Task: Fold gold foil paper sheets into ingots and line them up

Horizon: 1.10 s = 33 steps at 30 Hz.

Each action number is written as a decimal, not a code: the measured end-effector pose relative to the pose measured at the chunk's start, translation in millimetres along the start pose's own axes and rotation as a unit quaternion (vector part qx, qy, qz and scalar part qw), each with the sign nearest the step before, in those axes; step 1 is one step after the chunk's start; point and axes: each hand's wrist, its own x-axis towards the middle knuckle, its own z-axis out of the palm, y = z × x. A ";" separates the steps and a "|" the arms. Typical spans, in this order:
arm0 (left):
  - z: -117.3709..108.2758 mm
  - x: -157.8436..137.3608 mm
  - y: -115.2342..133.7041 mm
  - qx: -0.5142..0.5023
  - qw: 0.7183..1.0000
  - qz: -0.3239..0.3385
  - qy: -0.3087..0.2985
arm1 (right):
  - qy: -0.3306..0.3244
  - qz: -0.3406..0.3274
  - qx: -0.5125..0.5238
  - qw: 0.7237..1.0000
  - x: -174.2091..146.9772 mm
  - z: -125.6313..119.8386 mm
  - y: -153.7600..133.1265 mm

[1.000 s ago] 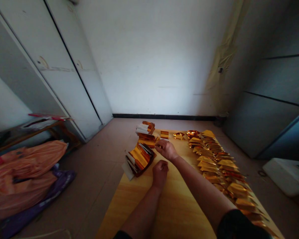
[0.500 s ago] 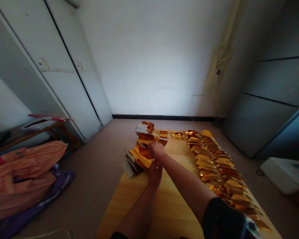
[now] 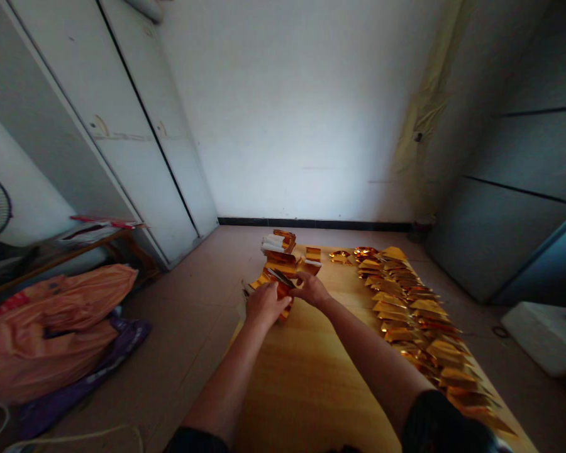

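Observation:
My left hand (image 3: 265, 306) is at the left side of the wooden table, closed on a sheet of gold foil paper (image 3: 283, 290). From the other side, my right hand (image 3: 312, 290) pinches the same gold foil paper near its edge. The piece looks creased, with a narrow folded edge that shows dark and pale. Under and behind my hands lies a loose pile of gold foil paper sheets (image 3: 280, 259), several curled and some with white backs. My left hand covers part of this pile.
Rows of folded gold foil pieces (image 3: 389, 302) run along the right side of the wooden table (image 3: 311, 377). A few more sit near its far edge. Orange plastic bags (image 3: 61, 340) lie on the floor at left. A white box (image 3: 544, 336) stands at right.
My left hand has come up and left from below my right hand onto the paper. The right hand has shifted slightly right. The view has turned a little left.

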 end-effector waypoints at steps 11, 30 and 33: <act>48.6 -3.0 3.8 0.176 0.984 -0.014 0.018 | 0.027 0.002 0.116 0.993 -82.1 16.1 54.0; 22.5 8.3 17.1 0.198 0.979 -0.042 -0.025 | 0.068 -0.057 0.126 0.988 -117.6 20.0 57.2; 15.7 11.8 22.1 0.191 0.979 -0.050 -0.052 | 0.074 -0.065 0.118 0.988 -118.3 20.5 56.6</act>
